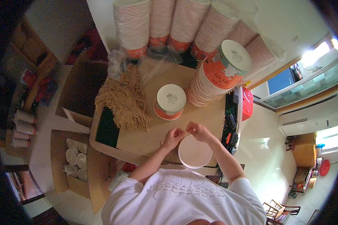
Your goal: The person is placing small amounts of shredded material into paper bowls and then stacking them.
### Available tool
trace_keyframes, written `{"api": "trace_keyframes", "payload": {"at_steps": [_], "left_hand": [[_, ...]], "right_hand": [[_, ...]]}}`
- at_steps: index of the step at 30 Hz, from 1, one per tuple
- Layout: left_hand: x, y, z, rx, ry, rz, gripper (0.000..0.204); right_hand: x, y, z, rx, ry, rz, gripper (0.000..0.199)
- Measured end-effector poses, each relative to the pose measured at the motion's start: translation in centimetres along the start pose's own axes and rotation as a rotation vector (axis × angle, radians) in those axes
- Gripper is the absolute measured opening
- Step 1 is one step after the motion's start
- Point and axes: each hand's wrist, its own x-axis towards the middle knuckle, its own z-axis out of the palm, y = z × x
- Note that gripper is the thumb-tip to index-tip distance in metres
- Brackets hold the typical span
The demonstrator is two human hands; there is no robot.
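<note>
Your left hand (172, 138) has its fingers curled in narrowly, and your right hand (199, 132) is bunched the same way, thumb and fingertips close together; whether either pinches something thin, you cannot tell from this view. The white bucket (195, 153) stands mouth up right in front of your body, its pale inner wall and bottom in sight. Just left of and beyond the bucket, an upside-down bucket (171, 98) shows its white base, with an orange band below. Farther beyond the bucket and to its right leans a nested stack (210, 84) with tan cords along its side, topped by a green-banded piece (235, 55), base up. Well beyond the bucket, tall nested stacks (187, 24) stand in clear plastic. Low and well to the bucket's left, a cardboard box (59, 165) holds white round items (77, 159) in clear wrap.

Both your forearms come forward from your white sleeves, one on each side of the bucket, wrists bent inward so the fingertips nearly meet over its far rim. The bucket lies just below and on your side of those fingertips, while a heap of tan cords (125, 101) rests beyond it, well to its left.
</note>
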Motion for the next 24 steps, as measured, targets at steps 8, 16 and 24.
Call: {"api": "trace_keyframes", "payload": {"at_steps": [8,16,24], "left_hand": [[-0.7,4.5,-3.5,0.761,-0.19,0.384,0.012],[-0.7,4.0,-1.8,0.893,-0.135,0.431,0.01],[0.1,0.3,-1.0,0.531,-0.097,0.283,0.014]], "right_hand": [[-0.9,0.7,2.3,-0.013,0.293,-0.09,0.005],[-1.1,0.8,2.9,0.116,0.311,-0.14,0.005],[-1.6,0.2,2.4,0.045,0.321,-0.156,0.007]]}}
